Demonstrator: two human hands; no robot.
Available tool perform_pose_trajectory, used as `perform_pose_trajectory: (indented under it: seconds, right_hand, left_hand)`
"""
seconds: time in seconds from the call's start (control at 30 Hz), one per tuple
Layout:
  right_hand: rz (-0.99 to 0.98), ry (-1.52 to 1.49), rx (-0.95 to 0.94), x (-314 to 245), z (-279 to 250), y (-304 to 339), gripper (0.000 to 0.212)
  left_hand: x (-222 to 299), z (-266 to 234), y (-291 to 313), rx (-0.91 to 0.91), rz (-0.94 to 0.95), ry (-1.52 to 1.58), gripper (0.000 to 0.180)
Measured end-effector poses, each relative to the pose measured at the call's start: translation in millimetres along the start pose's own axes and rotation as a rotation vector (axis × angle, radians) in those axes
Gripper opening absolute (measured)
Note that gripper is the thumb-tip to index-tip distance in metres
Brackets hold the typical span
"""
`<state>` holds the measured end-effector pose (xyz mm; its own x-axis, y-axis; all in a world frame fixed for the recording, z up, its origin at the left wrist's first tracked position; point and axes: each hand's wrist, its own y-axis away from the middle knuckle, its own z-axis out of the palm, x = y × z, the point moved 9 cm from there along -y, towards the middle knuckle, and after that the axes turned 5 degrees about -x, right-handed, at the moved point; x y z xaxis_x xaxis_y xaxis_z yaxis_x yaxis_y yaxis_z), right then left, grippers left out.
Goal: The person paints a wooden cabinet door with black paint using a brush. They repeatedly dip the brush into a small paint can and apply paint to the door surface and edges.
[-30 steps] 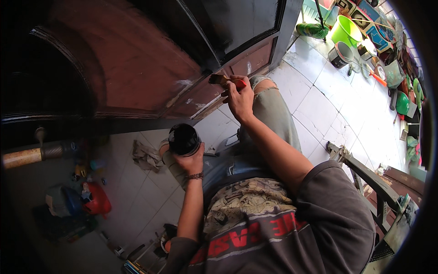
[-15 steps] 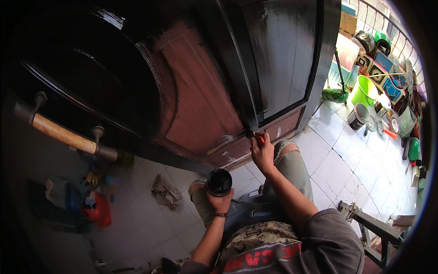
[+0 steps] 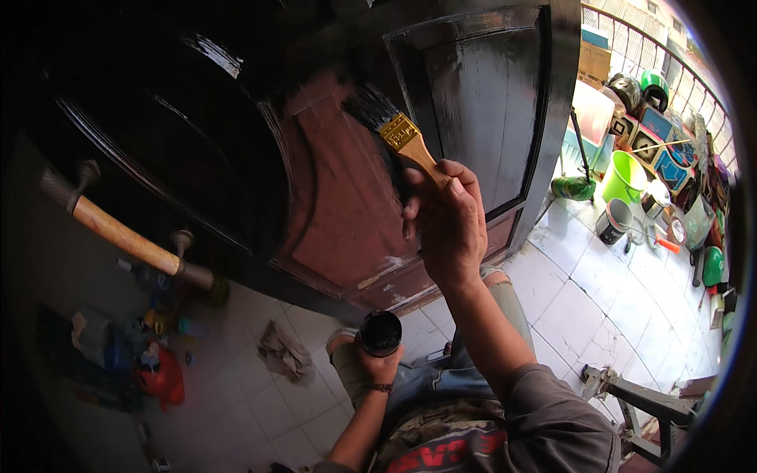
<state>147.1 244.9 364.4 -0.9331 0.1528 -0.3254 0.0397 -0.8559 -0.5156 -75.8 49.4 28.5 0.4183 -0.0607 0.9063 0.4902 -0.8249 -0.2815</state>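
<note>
A paintbrush (image 3: 418, 146) with a wooden handle and gold-coloured ferrule is gripped in my right hand (image 3: 456, 225). Its dark bristles point up and left, at the door's surface; whether they touch it, I cannot tell. The panelled door (image 3: 485, 87) is mostly glossy black, while one panel (image 3: 343, 193) and the lower strip are reddish brown. Low over my lap, my left hand (image 3: 382, 364) is wrapped round a cup of black paint (image 3: 381, 333), held upright with its open top facing me.
A wooden-grip door handle (image 3: 126, 232) juts out at left. A crumpled cloth (image 3: 284, 351) lies on the tiles. At right stand a lime-green bucket (image 3: 625, 177), a grey paint can (image 3: 613, 221), helmets (image 3: 654, 88) and a metal frame (image 3: 646, 398). A red bag (image 3: 162, 374) lies left.
My right hand has risen from the door's lower part to higher beside the brown panel, bringing the brush into plain sight. The left hand and cup stay nearly in place.
</note>
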Motion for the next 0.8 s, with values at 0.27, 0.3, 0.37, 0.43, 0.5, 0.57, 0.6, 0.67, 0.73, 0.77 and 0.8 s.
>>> perform_pose_trajectory:
  seconds: [0.27, 0.3, 0.37, 0.43, 0.5, 0.57, 0.6, 0.67, 0.73, 0.77, 0.8]
  right_hand:
    - [-0.110, 0.074, 0.070, 33, 11, -31, 0.034]
    - [-0.118, 0.046, 0.081, 33, 12, -31, 0.034]
    - [-0.136, -0.010, 0.102, 36, 19, -27, 0.034]
    - [-0.127, -0.022, 0.067, 44, 31, -23, 0.034]
    - [-0.112, -0.017, 0.098, 51, 32, -20, 0.034]
    - [-0.136, -0.016, 0.145, 50, 31, -21, 0.035]
    - [-0.147, -0.015, 0.170, 49, 32, -21, 0.035]
    - [-0.140, -0.034, 0.194, 49, 37, -21, 0.036]
    - [-0.123, -0.045, 0.174, 48, 42, -18, 0.033]
    - [-0.114, -0.007, 0.176, 47, 41, -15, 0.034]
    - [-0.104, 0.027, 0.177, 47, 42, -14, 0.035]
  left_hand:
    - [-16, -8, 7, 0.060, -0.040, 0.068, 0.101]
    - [-17, -8, 8, 0.069, -0.053, 0.070, 0.101]
    - [-23, -8, 8, 0.084, -0.078, 0.094, 0.100]
    - [-27, -5, 6, 0.082, -0.100, 0.102, 0.098]
    - [-10, 0, 0, 0.051, -0.102, 0.042, 0.096]
    - [-2, -1, -2, 0.046, -0.093, 0.043, 0.095]
    - [-6, 0, -1, 0.055, -0.089, 0.098, 0.094]
    - [-12, -2, 2, 0.067, -0.077, 0.123, 0.094]
    - [-7, -1, 2, 0.069, -0.065, 0.083, 0.096]
    - [-6, 0, 2, 0.070, -0.060, 0.068, 0.097]
    - [-9, -1, 3, 0.076, -0.058, 0.058, 0.098]
